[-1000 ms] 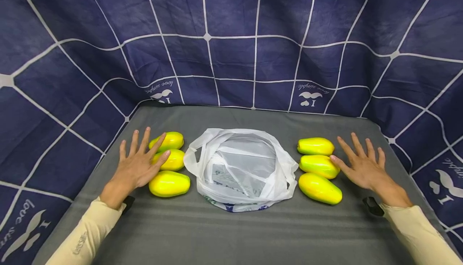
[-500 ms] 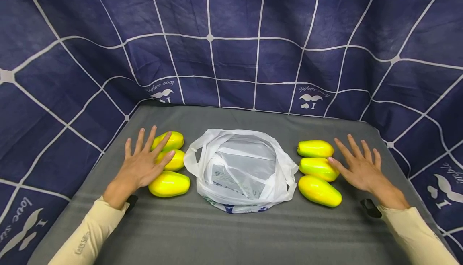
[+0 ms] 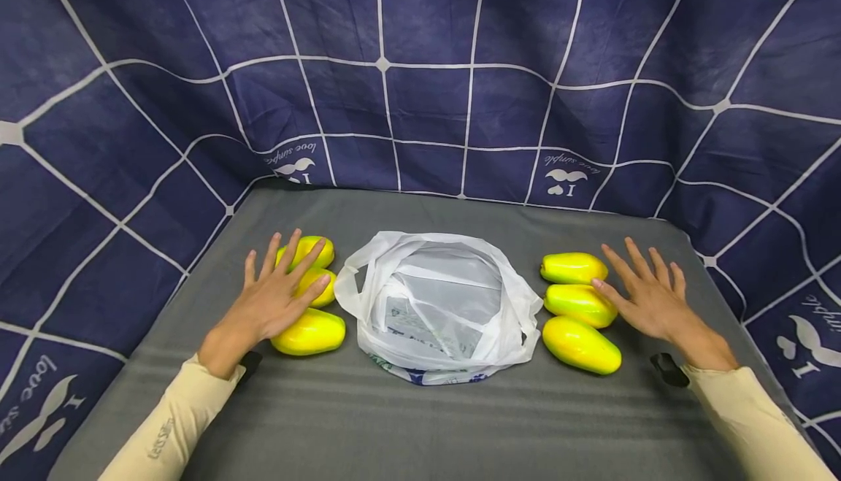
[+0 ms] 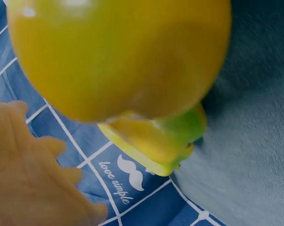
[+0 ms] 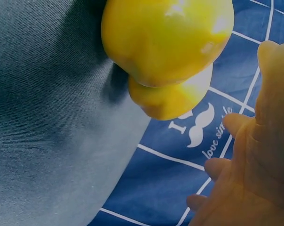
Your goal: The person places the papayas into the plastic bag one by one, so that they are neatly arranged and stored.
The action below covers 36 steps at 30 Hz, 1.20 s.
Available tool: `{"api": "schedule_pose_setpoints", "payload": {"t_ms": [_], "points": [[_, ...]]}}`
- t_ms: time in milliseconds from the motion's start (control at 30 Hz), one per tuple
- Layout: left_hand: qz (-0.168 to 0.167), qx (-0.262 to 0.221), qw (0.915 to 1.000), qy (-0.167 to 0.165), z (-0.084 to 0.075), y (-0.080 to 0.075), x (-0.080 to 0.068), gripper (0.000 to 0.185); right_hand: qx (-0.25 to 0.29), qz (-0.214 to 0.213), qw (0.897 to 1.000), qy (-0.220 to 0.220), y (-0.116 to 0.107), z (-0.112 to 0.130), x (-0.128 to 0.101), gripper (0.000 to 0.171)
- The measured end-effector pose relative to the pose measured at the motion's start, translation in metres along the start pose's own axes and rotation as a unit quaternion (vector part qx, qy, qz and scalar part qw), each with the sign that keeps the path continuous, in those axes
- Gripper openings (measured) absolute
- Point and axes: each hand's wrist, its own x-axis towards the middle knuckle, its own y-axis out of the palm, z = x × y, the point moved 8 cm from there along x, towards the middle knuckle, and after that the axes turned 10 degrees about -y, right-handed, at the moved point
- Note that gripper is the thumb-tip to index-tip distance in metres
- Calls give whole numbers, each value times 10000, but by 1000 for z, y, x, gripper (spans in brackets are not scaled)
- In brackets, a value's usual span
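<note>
- Head view: the left hand point(image 3: 276, 295) lies flat with straight, spread fingers over a row of three yellow-green fruits. The fingers rest on the far left fruit point(image 3: 309, 250) and the middle left fruit point(image 3: 320, 279); the near left fruit point(image 3: 310, 331) lies just beside the palm, toward the bag.
- The right hand point(image 3: 647, 295) is also flat and spread, gripping nothing. Its thumb touches the middle right fruit point(image 3: 580, 301); the far right fruit point(image 3: 573, 267) and the near right fruit point(image 3: 581, 344) lie just inward of it.
- All six fruits lie with their long axis running roughly left to right. Each row sits between its hand and the white plastic bag point(image 3: 439, 306), which lies open-mouthed in the middle of the grey mat point(image 3: 420, 422). So each hand is nearest its own row, and the bag lies inward of both.
- The blue backdrop cloth point(image 3: 420, 101) carries a mirrored moustache logo with the words "I love simple". The bag has blue print, too crumpled to read. The left sleeve point(image 3: 164, 437) bears small lettering, unreadable.
- Left wrist view: one fruit point(image 4: 118, 56) fills the frame, close and blurred, with a second behind it; straight fingers show at lower left. "love simple" reads on the cloth.
- Right wrist view: two stacked-looking fruits point(image 5: 168, 42) at top, fingers relaxed at right, and the same logo.
</note>
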Motion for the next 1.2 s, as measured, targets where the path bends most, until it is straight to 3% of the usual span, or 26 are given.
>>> {"api": "schedule_pose_setpoints", "payload": {"t_ms": [333,733,933,1200], "points": [[185,-331,9982,469,-25,2,2,74,-25,156,9997,-163,-10,4,15,76],[301,-812,9920,920,-45,-10,14,105,58,153,9991,-393,-16,11,29,74],[675,-1110,9854,1103,-50,-12,18,121,362,148,9969,-685,-12,12,35,70],[1252,-1181,9797,1028,-52,-7,15,128,633,209,9905,-1207,-10,18,45,65]]}}
